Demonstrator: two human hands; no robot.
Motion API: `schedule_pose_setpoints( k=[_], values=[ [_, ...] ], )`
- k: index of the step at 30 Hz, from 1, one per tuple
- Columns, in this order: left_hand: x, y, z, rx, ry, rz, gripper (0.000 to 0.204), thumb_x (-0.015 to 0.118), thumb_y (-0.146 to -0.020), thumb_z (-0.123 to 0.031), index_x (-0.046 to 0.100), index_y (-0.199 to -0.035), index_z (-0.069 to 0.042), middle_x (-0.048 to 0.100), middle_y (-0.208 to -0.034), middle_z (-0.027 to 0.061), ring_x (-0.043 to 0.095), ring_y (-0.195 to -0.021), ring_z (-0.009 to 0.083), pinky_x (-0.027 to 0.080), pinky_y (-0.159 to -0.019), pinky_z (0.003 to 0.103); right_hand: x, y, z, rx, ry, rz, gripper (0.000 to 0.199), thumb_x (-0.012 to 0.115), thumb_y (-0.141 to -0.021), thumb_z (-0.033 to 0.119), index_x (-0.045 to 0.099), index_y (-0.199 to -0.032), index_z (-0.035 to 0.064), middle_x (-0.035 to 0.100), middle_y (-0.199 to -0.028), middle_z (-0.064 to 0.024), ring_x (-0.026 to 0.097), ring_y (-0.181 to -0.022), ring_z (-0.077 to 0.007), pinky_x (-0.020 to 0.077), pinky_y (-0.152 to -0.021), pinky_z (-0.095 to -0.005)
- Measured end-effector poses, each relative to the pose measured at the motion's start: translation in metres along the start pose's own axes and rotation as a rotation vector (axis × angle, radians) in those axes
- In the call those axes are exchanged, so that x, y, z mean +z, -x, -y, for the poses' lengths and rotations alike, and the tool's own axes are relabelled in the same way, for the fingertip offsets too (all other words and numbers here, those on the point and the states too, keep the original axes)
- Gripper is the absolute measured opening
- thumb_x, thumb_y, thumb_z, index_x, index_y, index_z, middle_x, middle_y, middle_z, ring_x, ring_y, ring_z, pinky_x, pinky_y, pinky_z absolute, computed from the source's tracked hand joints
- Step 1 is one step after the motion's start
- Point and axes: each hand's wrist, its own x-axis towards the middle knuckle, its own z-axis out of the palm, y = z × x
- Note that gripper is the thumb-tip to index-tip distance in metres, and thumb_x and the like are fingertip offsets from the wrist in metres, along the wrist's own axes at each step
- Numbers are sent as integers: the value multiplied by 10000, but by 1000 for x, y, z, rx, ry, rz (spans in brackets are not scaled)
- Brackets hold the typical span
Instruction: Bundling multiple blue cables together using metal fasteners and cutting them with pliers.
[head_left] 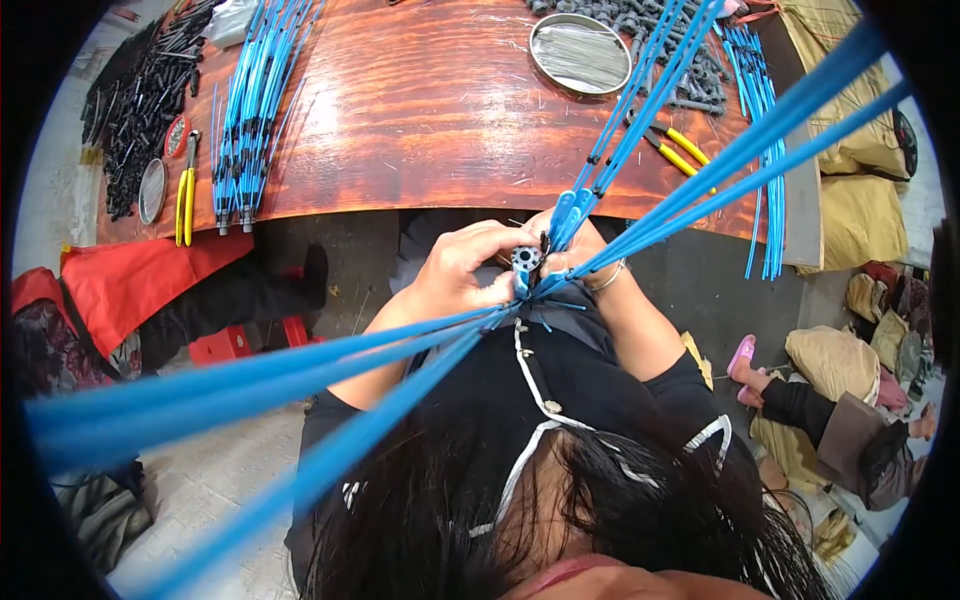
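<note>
An umbrella frame with long blue ribs [640,85] is held in front of my chest, close to the table edge. Its ribs fan out toward the lower left, the right and the far right. At their meeting point sits a small round hub [526,258], dark with a ring of light spots. My left hand [458,262] pinches this hub from the left, thumb and forefinger closed around it. From the right, my right hand [585,245] grips the rib ends beside the hub, partly covered by the ribs. A bracelet circles my right wrist.
On the wooden table [400,120] lie bundled blue ribs [255,120], black parts [145,120], yellow-handled pliers [185,205], a second pair [682,150] and a round tin of thin wires [580,57]. More blue ribs [765,150] overhang the right edge. Another person's leg [800,400] shows at right.
</note>
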Motion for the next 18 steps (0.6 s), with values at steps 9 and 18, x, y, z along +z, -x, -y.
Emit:
schedule_pose_setpoints(
  k=[9, 18],
  values=[
    [-7, -4, -4, -53, 150, 33, 364, 762, -604, -112, 616, -923, -17, 587, -816, 78, 554, -713, 151, 453, -628, 270, 2, 0, -5, 25, -109, 48, 480, 829, -544, 323, 549, -812, 39, 588, -775, 6, 536, -673, -52, 431, -590, -184],
    [-2, -1, -10, -84, 76, 45, 318, 653, -681, -30, 563, -984, -6, 542, -822, 97, 546, -719, 182, 456, -648, 289, 11, 1, 6, -11, 73, 62, 449, 791, -587, 365, 596, -787, 13, 592, -728, -19, 539, -637, -77, 426, -567, -200]
  ],
)
